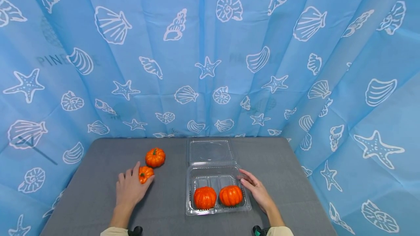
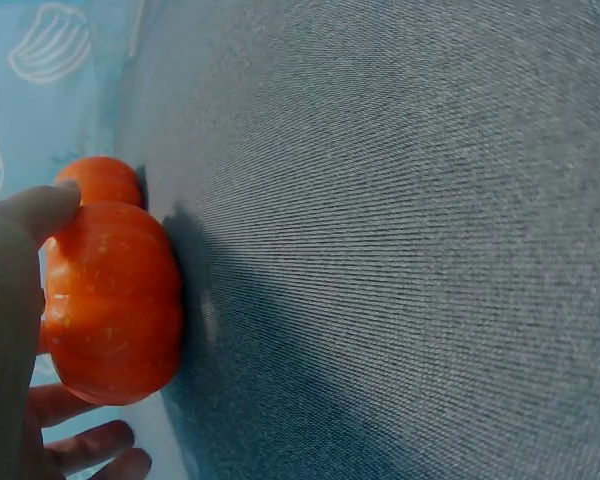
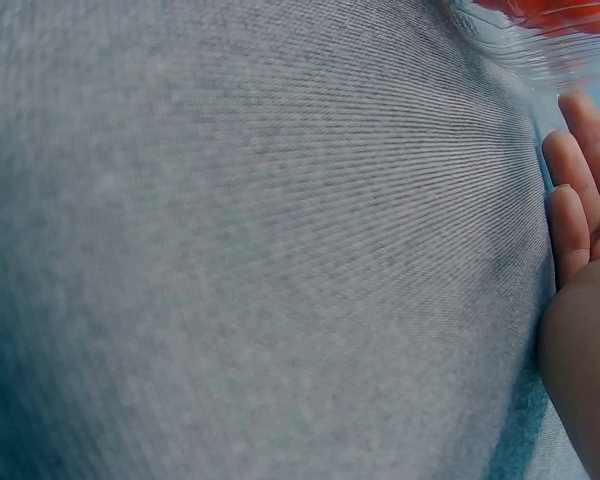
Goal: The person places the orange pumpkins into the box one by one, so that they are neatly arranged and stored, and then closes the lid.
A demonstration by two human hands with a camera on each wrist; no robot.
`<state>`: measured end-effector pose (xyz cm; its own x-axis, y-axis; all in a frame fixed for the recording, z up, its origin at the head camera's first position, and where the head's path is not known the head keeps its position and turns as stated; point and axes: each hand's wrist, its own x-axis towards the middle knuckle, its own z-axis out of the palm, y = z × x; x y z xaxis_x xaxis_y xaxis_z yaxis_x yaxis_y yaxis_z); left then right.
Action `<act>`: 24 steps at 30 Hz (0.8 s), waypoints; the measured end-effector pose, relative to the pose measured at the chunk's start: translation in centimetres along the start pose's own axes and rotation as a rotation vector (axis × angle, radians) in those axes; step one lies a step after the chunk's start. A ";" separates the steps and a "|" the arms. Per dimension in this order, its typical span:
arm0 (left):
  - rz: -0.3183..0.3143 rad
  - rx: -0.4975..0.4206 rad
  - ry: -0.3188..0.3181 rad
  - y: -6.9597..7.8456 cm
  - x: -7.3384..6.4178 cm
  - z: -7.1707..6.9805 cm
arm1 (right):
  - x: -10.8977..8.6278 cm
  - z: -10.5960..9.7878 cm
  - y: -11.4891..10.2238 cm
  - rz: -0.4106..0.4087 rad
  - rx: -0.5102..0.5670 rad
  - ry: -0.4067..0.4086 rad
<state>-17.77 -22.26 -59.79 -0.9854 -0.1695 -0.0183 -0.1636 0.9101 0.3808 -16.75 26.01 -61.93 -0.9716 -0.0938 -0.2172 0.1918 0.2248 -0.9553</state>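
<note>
My left hand [image 1: 129, 188] is around an orange toy pumpkin [image 1: 145, 174] on the left of the table. In the left wrist view the thumb lies at that pumpkin's [image 2: 115, 305] upper side, with fingers behind and below it. Just beyond stands another pumpkin [image 1: 155, 157] with a green stem. A clear plastic clamshell box [image 1: 218, 211] lies with its lid [image 1: 210, 151] folded back. Inside its front part sit two pumpkins, one on the left [image 1: 205, 197] and one on the right [image 1: 231, 195]. My right hand [image 1: 258, 192] rests its extended fingers against the box's right side.
A grey cloth covers the table [image 1: 170, 225]. Blue curtains [image 1: 210, 112] printed with white shells and starfish hang behind the table and along its sides. The opened lid reaches close to the table's far edge.
</note>
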 end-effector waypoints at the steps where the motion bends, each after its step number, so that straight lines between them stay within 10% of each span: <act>1: -0.004 -0.003 -0.005 -0.1 0.1 0.0 | 0.0 0.0 0.0 0.000 0.000 -0.005; 24: -0.002 -0.260 0.183 2.4 0.2 -2.3 | 0.0 -0.1 -0.1 -0.003 -0.007 -0.013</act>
<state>-18.29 -21.00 -56.79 -0.9563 -0.2578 0.1383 -0.1246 0.7867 0.6047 -16.75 26.08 -61.85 -0.9703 -0.1066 -0.2171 0.1881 0.2314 -0.9545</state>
